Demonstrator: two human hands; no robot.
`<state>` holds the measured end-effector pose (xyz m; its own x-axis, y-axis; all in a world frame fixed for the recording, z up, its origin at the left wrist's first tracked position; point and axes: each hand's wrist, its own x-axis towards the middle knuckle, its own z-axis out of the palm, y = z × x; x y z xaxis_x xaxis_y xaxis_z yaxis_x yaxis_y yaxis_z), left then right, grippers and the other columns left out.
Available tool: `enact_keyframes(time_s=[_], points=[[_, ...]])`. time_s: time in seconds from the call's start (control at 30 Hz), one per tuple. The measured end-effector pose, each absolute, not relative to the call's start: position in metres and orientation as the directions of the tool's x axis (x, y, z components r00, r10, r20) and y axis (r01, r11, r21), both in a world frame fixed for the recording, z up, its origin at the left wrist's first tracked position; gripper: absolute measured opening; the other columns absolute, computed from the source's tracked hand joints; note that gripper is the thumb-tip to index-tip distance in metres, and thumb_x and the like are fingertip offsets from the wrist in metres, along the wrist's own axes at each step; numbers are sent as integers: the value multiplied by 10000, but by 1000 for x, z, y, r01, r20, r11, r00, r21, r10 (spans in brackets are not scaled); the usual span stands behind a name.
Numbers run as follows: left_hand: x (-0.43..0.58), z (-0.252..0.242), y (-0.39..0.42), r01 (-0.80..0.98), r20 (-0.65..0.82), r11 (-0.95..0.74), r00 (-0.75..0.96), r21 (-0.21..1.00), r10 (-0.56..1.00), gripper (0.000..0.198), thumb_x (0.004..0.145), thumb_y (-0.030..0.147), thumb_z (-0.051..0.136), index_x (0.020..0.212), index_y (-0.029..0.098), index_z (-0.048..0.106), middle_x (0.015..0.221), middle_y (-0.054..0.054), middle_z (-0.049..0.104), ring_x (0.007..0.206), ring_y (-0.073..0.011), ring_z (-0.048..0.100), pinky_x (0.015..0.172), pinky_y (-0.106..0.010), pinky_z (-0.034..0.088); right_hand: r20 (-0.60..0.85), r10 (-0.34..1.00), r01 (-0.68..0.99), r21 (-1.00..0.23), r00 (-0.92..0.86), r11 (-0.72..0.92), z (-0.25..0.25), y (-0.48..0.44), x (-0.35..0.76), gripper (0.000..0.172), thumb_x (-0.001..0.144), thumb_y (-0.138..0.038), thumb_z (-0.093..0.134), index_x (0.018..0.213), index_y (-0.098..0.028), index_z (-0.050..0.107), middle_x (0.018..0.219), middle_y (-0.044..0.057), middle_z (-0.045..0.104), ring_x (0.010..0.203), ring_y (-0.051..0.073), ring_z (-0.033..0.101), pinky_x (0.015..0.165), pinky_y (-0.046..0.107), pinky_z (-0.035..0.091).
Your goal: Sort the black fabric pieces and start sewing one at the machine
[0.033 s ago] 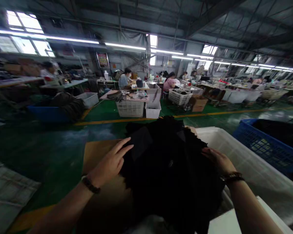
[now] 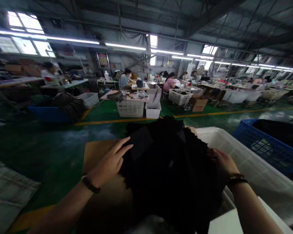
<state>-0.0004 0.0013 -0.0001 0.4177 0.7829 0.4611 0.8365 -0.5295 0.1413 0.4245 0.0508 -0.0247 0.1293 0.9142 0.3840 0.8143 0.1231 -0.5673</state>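
A tall pile of black fabric pieces (image 2: 168,169) lies in front of me on a brown board (image 2: 95,152). My left hand (image 2: 111,162) rests against the pile's left side, open with the fingers stretched flat. My right hand (image 2: 223,162) lies against the pile's right side, fingers extended towards the cloth and their tips lost in the dark fabric. Both wrists wear dark bracelets. Neither hand lifts anything.
A white plastic bin (image 2: 249,162) stands right of the pile and a blue basket (image 2: 266,146) with dark cloth beyond it. Across the green floor with its yellow line (image 2: 112,122), other people sit at tables with white crates (image 2: 130,109).
My right hand has slid a little to the right and down along the pile's edge. My left hand and the pile have barely moved.
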Motion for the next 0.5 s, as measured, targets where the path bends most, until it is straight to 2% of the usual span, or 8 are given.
enact_keyframes(time_s=[0.1,0.17,0.2,0.23,0.27,0.33,0.43,0.5], points=[[-1,1,6,847,491,-508,380,155,784,535,737,2,295,1233,165,416,1325,-86,358,1198,-204,398,1015,-400,371,436,897,832,-522,73,186,-9,31,403,347,792,-399,389,893,-167,626,914,128,657,851,269,618,792,438,462],[0,3,10,852,502,-498,366,158,784,527,732,20,326,1231,161,421,1290,-92,399,1161,-214,437,994,-399,394,456,882,810,-471,-116,350,-16,15,371,307,804,-373,446,1028,-225,596,1146,67,575,1065,227,522,945,395,374],[1,6,12,855,504,-494,361,157,785,522,722,26,343,1219,154,434,1274,-96,416,1143,-218,453,983,-393,404,433,837,781,-368,-336,504,-25,8,352,324,832,-317,432,1121,-234,550,1240,65,505,1157,230,444,994,442,304],[2,9,14,857,508,-490,355,158,785,508,711,30,357,1196,145,457,1256,-100,433,1124,-219,468,974,-383,411,379,789,766,-252,-484,591,-37,3,335,369,832,-285,449,1200,-277,486,1323,45,418,1220,245,364,1015,514,221],[2,13,15,858,513,-489,351,159,783,480,702,33,366,1154,137,489,1231,-103,454,1103,-218,483,963,-371,416,332,779,782,-160,-532,602,-51,0,320,438,818,-272,479,1251,-309,423,1378,38,334,1257,273,295,1001,591,153],[3,23,18,860,522,-482,337,167,783,383,700,43,371,1022,137,555,1154,-99,510,1040,-205,519,924,-343,433,299,822,850,-59,-485,523,-81,-1,301,518,798,-227,502,1287,-326,363,1406,46,271,1275,303,244,953,659,135],[1,43,25,878,540,-429,261,211,800,248,709,79,381,834,161,578,964,-68,593,899,-190,564,809,-303,457,303,838,871,-52,-453,489,-111,5,298,582,784,-186,511,1314,-323,315,1424,61,217,1291,310,191,943,666,136],[-1,57,30,884,566,-381,173,272,806,174,712,132,409,768,163,571,823,-46,610,794,-185,571,723,-281,451,311,833,866,-57,-457,497,-114,6,303,579,792,-195,498,1317,-337,300,1429,47,204,1294,307,181,937,675,133]])
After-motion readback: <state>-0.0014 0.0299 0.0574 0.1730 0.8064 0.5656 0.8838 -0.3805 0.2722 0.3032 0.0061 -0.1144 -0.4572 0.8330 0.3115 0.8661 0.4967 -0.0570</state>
